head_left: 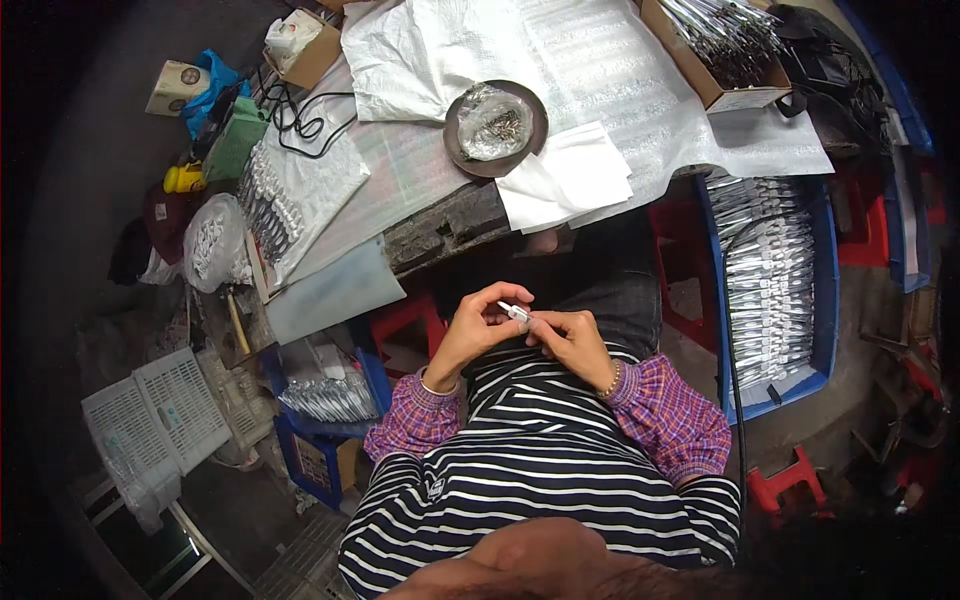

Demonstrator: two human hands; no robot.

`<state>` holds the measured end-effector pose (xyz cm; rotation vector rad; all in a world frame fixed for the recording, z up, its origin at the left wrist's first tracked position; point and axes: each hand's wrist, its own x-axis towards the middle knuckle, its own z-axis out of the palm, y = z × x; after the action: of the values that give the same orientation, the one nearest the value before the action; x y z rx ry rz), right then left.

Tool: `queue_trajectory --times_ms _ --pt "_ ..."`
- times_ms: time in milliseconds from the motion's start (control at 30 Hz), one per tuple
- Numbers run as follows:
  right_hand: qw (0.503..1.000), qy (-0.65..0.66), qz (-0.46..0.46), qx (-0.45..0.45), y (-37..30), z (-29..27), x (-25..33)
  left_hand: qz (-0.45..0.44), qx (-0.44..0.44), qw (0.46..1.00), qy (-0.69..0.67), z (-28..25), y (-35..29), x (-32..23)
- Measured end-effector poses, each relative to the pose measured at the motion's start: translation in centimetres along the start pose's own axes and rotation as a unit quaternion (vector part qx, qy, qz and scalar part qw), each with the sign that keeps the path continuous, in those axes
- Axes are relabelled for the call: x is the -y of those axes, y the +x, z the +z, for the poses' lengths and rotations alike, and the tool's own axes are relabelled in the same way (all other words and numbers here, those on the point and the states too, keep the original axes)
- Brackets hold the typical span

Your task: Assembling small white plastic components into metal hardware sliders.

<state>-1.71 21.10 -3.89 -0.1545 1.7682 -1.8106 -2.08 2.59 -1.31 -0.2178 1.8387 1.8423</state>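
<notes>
A small white and silvery piece [515,311], too small to name its kind, is held in front of my striped top, above my lap. My left hand [478,328] pinches it between thumb and fingers, and its narrow white end points up and to the left. My right hand [574,342] has its fingertips closed at the piece's lower right end. Both hands meet around it, so the fingertips hide part of its body. Checked sleeves cover both forearms.
Ahead is a covered workbench with a dark round dish [538,103] of small metal parts, white paper [565,178] and a cardboard box [712,92] of slim metal pieces. A blue bin [832,300] of silvery pieces stands at right, another blue bin [380,372] at left. Red stools [790,487] stand nearby.
</notes>
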Motion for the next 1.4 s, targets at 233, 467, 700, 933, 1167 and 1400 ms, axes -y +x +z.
queue_trajectory --times_ms 233,467,700,933,1167,1400 --pt "1.000 0.010 0.010 -0.019 -0.01 0.27 -0.32 0.007 0.010 1.000 0.023 0.10 0.01 0.11" --pt "0.999 -0.013 -0.013 -0.026 0.01 0.26 -0.68 0.005 0.009 1.000 0.021 0.20 0.03 0.16" --pt "0.999 0.020 0.037 -0.005 0.02 0.12 -0.19 0.012 0.004 0.999 0.035 0.18 -0.04 0.22" --pt "0.998 0.050 0.042 -0.013 0.11 0.22 -0.66 0.021 -0.010 0.999 0.036 0.16 0.17 0.47" --pt "0.998 0.043 0.049 -0.009 0.12 0.16 -0.58 0.022 -0.013 0.998 0.055 0.27 0.22 0.50" --pt "0.998 0.032 0.043 -0.013 0.15 0.18 -0.75 0.010 -0.021 0.997 0.078 0.38 0.00 0.35"
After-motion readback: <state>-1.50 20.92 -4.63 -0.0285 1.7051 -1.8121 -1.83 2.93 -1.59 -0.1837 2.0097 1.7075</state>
